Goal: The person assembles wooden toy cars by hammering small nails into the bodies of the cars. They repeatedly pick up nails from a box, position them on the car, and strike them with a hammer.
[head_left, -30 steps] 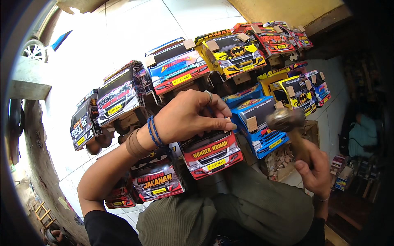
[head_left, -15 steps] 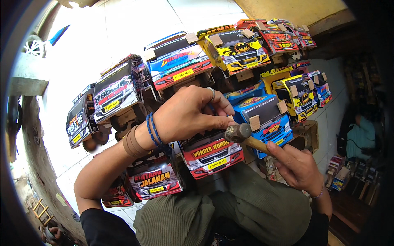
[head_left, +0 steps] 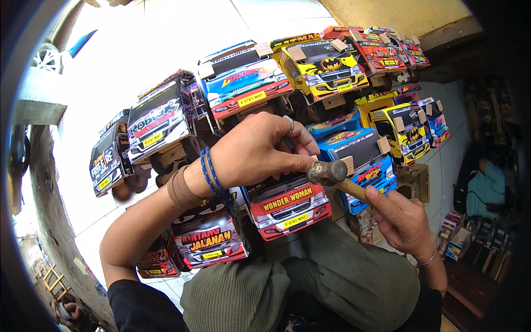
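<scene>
My left hand [head_left: 257,146] reaches over a red toy truck [head_left: 290,207] in front of my knees. Its thumb and fingers pinch together at the top of the cab; whatever they hold is hidden. My right hand [head_left: 406,221] grips a hammer [head_left: 354,190] by its wooden handle, index finger stretched along it. The dark metal hammer head sits right beside my left thumb, in front of the truck's windscreen. Just right of the hammer stands a blue toy truck [head_left: 354,146] with small wooden blocks on its front.
Behind my hands runs a row of toy trucks, among them a blue-and-white one [head_left: 243,83] and a yellow-and-black one [head_left: 326,69]. Another truck [head_left: 207,238] stands by my left knee. White tiles [head_left: 182,22] lie beneath them. Stacked goods [head_left: 459,238] sit at the right.
The view has shifted slightly, so the trucks appear a little further right. The hammer head has moved slightly up and right. Both hands keep their grips.
</scene>
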Motion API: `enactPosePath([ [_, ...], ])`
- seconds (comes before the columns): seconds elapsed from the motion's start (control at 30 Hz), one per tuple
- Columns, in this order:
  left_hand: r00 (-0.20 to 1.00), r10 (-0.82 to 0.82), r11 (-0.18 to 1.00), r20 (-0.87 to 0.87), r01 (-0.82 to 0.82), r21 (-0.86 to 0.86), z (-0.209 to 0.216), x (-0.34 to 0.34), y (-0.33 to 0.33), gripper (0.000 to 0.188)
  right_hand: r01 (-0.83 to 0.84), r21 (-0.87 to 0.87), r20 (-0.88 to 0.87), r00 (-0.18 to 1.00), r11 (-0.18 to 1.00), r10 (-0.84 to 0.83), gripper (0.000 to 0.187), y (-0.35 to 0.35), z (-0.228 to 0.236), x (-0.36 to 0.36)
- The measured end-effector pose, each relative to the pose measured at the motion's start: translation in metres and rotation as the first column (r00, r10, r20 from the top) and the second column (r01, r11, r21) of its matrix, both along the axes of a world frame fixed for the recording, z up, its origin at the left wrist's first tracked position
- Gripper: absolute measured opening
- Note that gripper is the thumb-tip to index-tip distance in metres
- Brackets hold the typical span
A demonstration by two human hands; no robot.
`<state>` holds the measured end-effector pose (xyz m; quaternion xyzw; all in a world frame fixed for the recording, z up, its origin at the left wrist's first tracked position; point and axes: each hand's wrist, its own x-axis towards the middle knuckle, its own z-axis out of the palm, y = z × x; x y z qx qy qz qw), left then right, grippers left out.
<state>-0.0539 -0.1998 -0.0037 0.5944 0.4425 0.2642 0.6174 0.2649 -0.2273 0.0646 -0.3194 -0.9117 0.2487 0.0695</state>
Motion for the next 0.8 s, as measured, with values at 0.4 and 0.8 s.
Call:
enactPosePath([
  [0.4, 1.000, -0.030, 0.995, 0.006, 0.031, -0.095, 0.0044, -0.0015, 0.0008, 0.023, 0.023, -0.023, -0.023, 0.999, 0.999, -0.024, 0.076, -0.0024, -0.0040, 0.0009],
  [0.8, 0.998, 0.021, 0.995, 0.053, -0.016, -0.099, 0.0002, -0.0009, 0.0011, 0.023, 0.029, 0.012, -0.024, 0.999, 1.000, -0.028, 0.073, -0.0008, -0.0050, -0.0004],
])
